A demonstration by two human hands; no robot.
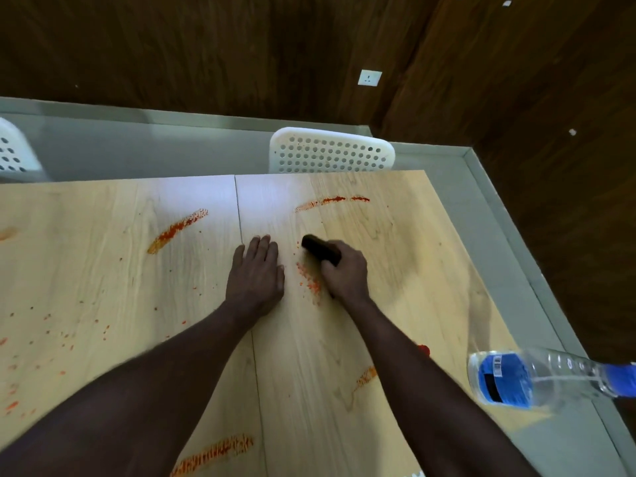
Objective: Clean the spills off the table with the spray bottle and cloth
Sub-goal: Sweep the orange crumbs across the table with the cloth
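One table [395, 304] held one dark cloth [318, 251], one clear bottle [537, 376] at its right edge, two hands (left hand [256, 273], right hand [346, 273]) and at least five red streaks [177, 230]; two white chairs [330, 154] stood beyond its far edge.

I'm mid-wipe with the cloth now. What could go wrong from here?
1. The bottle sits close to the table's right edge, beside the right forearm; a wide stroke might knock it off.
2. The right hand grips the dark cloth just beyond the red smear, and the left hand lies flat beside it; wiping leftward may smear that hand.
3. A red blob lies by the right forearm and could get dragged.
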